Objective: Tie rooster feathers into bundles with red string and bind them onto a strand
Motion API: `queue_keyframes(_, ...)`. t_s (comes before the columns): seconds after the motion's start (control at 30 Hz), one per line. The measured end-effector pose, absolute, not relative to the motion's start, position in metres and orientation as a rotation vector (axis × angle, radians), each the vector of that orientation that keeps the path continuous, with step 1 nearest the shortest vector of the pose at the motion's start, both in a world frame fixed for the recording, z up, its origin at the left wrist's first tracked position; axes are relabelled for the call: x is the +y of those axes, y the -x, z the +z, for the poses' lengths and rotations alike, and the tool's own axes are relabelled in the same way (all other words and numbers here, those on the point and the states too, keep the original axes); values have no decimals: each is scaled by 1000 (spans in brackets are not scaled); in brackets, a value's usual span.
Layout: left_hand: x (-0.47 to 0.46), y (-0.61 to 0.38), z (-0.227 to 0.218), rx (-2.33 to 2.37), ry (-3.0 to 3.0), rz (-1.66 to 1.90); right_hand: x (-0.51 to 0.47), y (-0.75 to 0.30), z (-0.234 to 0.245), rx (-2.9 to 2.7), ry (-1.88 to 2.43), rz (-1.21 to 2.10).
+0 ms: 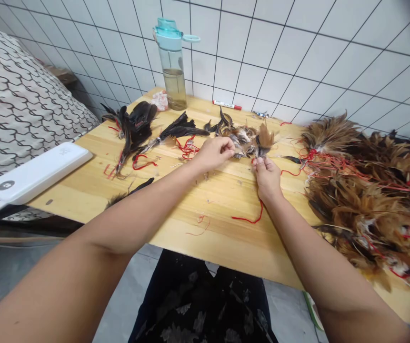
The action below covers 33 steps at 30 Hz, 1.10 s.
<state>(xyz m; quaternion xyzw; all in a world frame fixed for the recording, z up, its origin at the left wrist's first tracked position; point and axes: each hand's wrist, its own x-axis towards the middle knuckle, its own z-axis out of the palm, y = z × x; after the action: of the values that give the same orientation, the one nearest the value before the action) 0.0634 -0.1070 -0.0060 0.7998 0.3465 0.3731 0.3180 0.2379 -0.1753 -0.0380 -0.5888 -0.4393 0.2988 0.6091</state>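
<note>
My left hand (214, 152) and my right hand (267, 178) meet over a small bunch of brown and grey feathers (249, 139) in the middle of the wooden table (226, 238). Each hand pinches the bunch, the left from the left side, the right from below. A red thread (251, 218) trails from under my right hand toward the table's front edge. Dark feather bundles (136, 126) tied with red thread lie to the left of my hands.
A large heap of brown feathers with red thread (369, 190) fills the table's right side. A water bottle (172, 66) and a red marker (226, 105) stand by the tiled wall. A white power bank (36, 171) overhangs the left edge, next to a patterned bed.
</note>
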Motion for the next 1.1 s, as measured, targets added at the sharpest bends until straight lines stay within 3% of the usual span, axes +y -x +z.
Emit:
queue_keyframes(0.13, -125, -76, -1, 791, -1565, 933, -177, -236, -37, -1068, 1356, 682)
queue_keyframes(0.27, -136, -86, -5, 733, -1402, 866, -179, -234, -37, -1148, 1405, 655)
queue_keyframes(0.9, -138, -88, -12, 695, -1370, 967, -178, -233, -39, -1397, 1426, 592)
queue_keyframes(1.1, -117, -76, -14, 906, -1742, 1087, -176, -231, -37, -1198, 1336, 763)
